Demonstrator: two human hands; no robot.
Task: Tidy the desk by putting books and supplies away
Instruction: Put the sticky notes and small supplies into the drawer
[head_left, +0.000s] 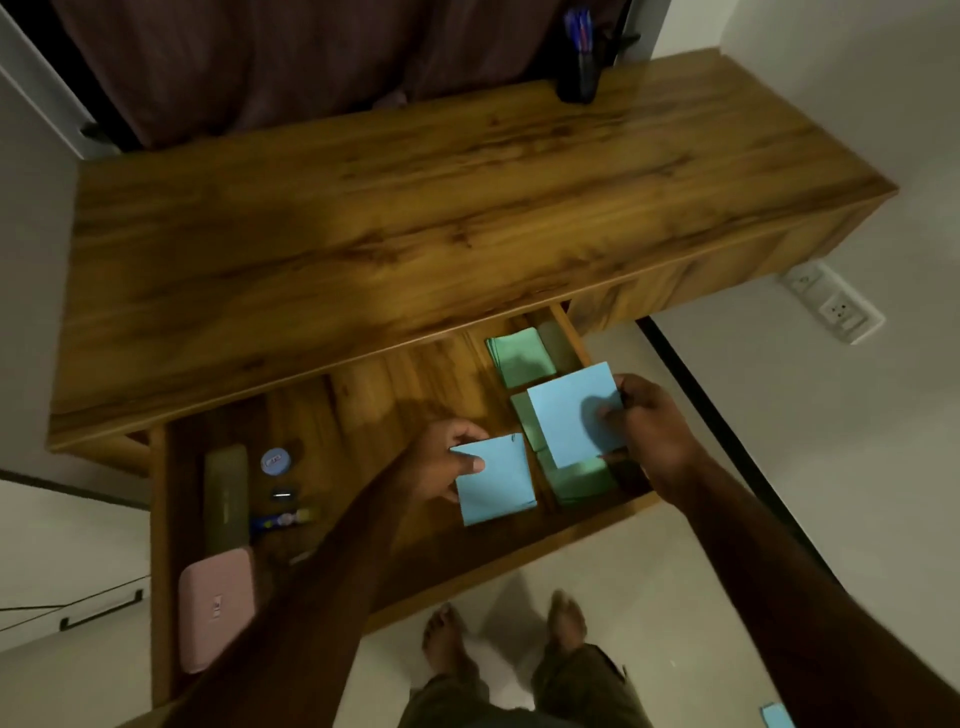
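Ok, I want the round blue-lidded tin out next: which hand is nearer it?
Left. The left hand, holding a small blue paper square, is right of the round blue-lidded tin; the right hand is farther right, holding a larger blue sheet.

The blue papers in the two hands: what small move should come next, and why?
Probably the right hand should lay the right blue stack onto the left blue stack, which the left hand holds low in the middle section of the drawer, making one pile. The right sections already hold green paper, so blue likely belongs beside them.
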